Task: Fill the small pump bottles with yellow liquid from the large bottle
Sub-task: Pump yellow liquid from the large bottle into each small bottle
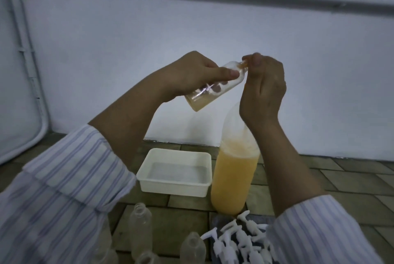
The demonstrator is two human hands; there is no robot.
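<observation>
Yellow liquid fills the lower part of the small bottle (213, 86), which your left hand (191, 74) grips around its body, tilted with the neck up and to the right, raised above the floor. Your right hand (261, 91) pinches something small at the bottle's mouth; what it holds cannot be told. Directly below the right hand stands the large bottle (233, 170), upright on the tiled floor (341, 182), about two-thirds full of yellow liquid. A white tray (174, 173) sits just left of it. Nearer you, empty bottles (140, 231) stand open, and white pump heads (241, 240) lie heaped beside them.
</observation>
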